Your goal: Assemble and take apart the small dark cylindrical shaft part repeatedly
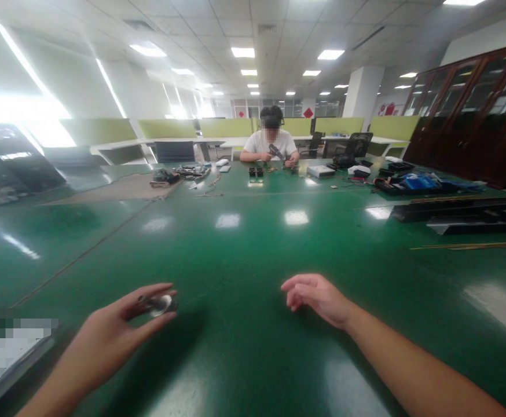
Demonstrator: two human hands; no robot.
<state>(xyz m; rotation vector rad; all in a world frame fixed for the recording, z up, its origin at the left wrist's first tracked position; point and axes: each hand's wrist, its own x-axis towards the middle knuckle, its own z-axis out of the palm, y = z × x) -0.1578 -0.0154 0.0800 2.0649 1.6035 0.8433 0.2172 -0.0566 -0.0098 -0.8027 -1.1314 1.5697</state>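
My left hand (112,333), at the lower left, grips a small dark metallic part (162,304) between thumb and fingers. The part has a round shiny face and a short stub at one end; blur hides its exact kind. It is held above the green tabletop (235,260), and the hand's shadow falls to its right. To the right of centre, my right hand (314,295) hovers over the same surface with loosely bent fingers and nothing visible in them. A wide gap separates the two hands.
Across the table sits a person (270,142) holding a dark tool. Small black blocks (256,172) lie before them. Electronic parts (192,171) are at the far left, a white box (321,171) and blue bundle (422,181) at the right. Long black metal channels (479,215) lie nearer.
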